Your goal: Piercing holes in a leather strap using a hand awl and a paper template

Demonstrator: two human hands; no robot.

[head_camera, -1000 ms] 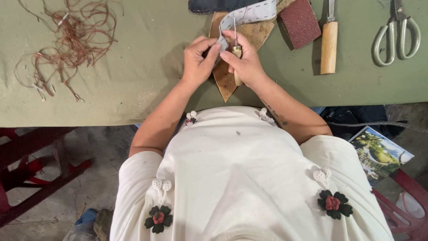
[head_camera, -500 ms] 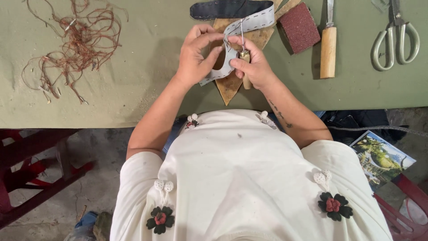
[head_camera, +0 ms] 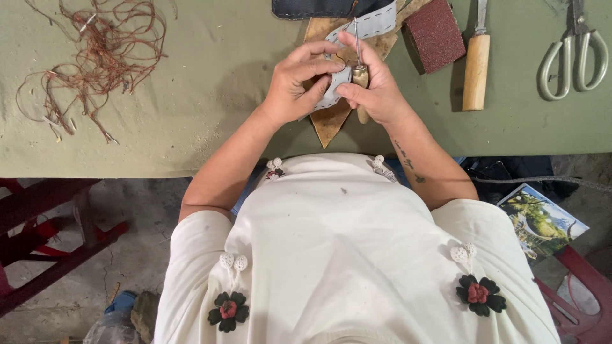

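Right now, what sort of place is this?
Probably a small leather or shoemaking workbench: a green-covered table with scissors, a tangle of brown thread, and an awl piercing a grey strip.

On the green table (head_camera: 191, 127): one tangle of reddish-brown thread (head_camera: 95, 57), one dark red sanding block (head_camera: 435, 33), one wooden-handled knife (head_camera: 475, 64), one pair of pale metal scissors (head_camera: 574, 54), one brown wedge-shaped board (head_camera: 331, 118), one dark blue piece at the far edge (head_camera: 319, 7). Two hands at work, left hand (head_camera: 296, 83) and right hand (head_camera: 376, 89), with one grey stitched strip (head_camera: 373, 22) and one wooden-handled awl (head_camera: 360, 76) between them. Off the table: one printed picture card (head_camera: 539, 220); two dark fabric flowers (head_camera: 228, 311) on the white garment.
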